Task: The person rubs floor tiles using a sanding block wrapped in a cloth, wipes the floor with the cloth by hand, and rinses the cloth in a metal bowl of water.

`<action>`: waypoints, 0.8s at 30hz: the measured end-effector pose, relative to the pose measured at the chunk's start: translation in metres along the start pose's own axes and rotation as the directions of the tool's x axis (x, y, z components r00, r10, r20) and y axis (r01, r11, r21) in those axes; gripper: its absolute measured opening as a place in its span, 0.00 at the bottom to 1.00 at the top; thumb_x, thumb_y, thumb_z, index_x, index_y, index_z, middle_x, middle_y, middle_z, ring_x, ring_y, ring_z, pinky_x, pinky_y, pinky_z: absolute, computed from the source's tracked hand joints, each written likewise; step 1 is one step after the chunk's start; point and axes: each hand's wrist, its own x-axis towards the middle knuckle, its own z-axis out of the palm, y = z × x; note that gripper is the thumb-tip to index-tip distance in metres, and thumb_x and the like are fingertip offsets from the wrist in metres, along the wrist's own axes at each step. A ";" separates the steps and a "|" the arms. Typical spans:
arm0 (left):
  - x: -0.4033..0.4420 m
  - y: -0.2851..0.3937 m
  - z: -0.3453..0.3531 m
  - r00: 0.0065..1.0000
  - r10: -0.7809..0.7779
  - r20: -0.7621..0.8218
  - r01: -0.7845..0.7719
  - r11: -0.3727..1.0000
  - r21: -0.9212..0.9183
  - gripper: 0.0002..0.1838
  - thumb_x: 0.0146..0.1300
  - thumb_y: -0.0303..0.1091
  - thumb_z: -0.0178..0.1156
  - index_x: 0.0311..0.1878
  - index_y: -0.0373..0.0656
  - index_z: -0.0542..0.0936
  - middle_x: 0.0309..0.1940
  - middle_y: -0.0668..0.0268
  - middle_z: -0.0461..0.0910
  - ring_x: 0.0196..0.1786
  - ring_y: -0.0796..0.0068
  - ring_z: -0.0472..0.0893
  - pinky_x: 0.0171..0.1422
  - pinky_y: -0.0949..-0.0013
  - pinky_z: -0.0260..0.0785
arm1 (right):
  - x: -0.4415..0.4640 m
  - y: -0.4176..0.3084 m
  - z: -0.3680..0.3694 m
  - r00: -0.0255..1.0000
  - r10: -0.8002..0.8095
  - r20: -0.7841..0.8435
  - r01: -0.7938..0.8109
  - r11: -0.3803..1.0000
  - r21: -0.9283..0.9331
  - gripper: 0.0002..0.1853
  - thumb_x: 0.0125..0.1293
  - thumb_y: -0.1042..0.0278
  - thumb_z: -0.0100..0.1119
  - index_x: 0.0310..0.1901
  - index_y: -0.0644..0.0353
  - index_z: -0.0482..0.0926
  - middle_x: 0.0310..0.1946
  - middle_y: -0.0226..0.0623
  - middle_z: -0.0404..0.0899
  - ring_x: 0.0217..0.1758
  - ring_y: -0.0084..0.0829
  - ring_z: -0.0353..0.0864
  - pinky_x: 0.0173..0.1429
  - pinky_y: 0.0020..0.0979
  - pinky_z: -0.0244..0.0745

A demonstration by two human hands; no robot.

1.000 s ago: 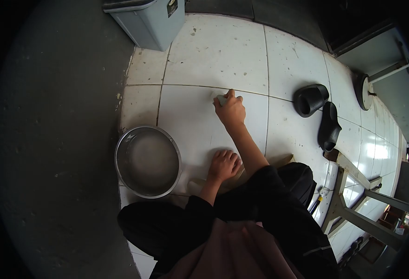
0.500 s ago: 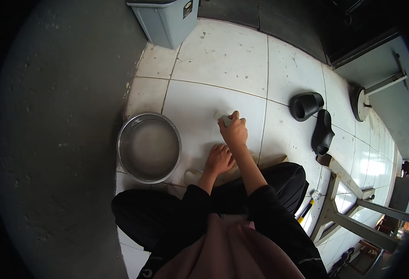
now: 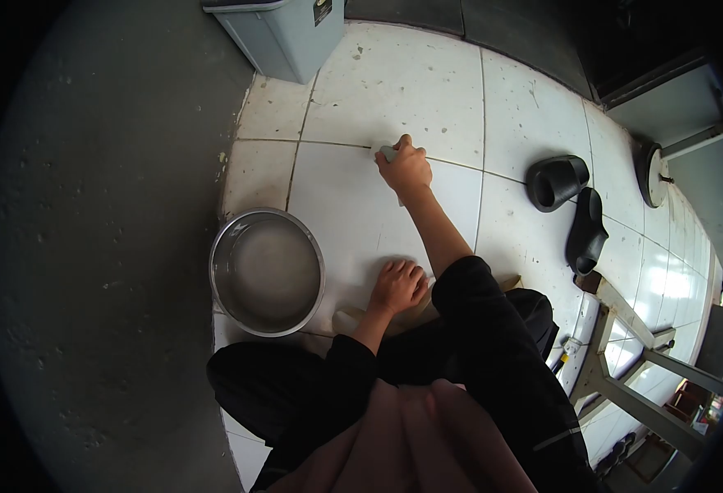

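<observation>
Head view: grayish object (image 3: 388, 153) peeks from right hand (image 3: 407, 170).

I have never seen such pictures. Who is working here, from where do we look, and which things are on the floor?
There is no machine here, only a person with two bare hands. The camera is worn on the head and looks forward and down, so the black sleeves appear in the lower part.

The right hand reaches forward and holds a small greyish object at the white tiled floor; the fingers partly hide it. The left hand is palm down, closer to the body; I cannot see whether anything is under it.

On the floor, a metal basin stands to the left, a grey bin farther ahead, and two black slippers lie to the right.
</observation>
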 end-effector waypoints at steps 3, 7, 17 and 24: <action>0.002 0.001 0.002 1.000 0.005 -0.008 -0.005 1.000 -0.024 0.11 0.59 0.43 0.55 0.27 0.48 0.75 0.28 0.68 0.74 0.35 0.69 0.76 0.43 0.64 0.65 | -0.010 0.021 -0.008 0.996 0.028 0.086 -0.029 1.000 0.003 0.28 0.55 0.46 0.65 0.50 0.57 0.69 0.43 0.53 0.74 0.36 0.46 0.83 0.39 0.40 0.80; -0.002 0.004 -0.003 0.999 -0.031 0.008 0.031 0.999 -0.017 0.11 0.60 0.43 0.55 0.28 0.47 0.75 0.28 0.67 0.74 0.36 0.68 0.76 0.44 0.63 0.66 | -0.075 0.063 -0.009 0.999 -0.008 0.042 0.006 0.999 0.044 0.26 0.53 0.46 0.66 0.44 0.56 0.72 0.39 0.53 0.75 0.35 0.50 0.83 0.39 0.44 0.80; -0.007 0.002 0.003 0.992 -0.054 0.113 0.056 0.998 -0.012 0.10 0.55 0.43 0.58 0.32 0.47 0.78 0.35 0.68 0.76 0.40 0.69 0.76 0.46 0.63 0.66 | -0.053 0.033 0.010 0.984 -0.085 -0.156 0.096 0.994 0.061 0.23 0.52 0.51 0.67 0.43 0.56 0.72 0.36 0.52 0.75 0.29 0.51 0.82 0.32 0.44 0.80; -0.004 0.002 -0.001 0.995 -0.045 0.092 0.046 0.999 -0.008 0.08 0.57 0.42 0.58 0.30 0.49 0.76 0.30 0.70 0.75 0.37 0.71 0.75 0.44 0.65 0.65 | 0.008 -0.014 0.005 0.997 -0.076 -0.009 0.077 0.997 0.026 0.25 0.54 0.49 0.66 0.46 0.57 0.72 0.40 0.52 0.75 0.37 0.47 0.82 0.40 0.40 0.80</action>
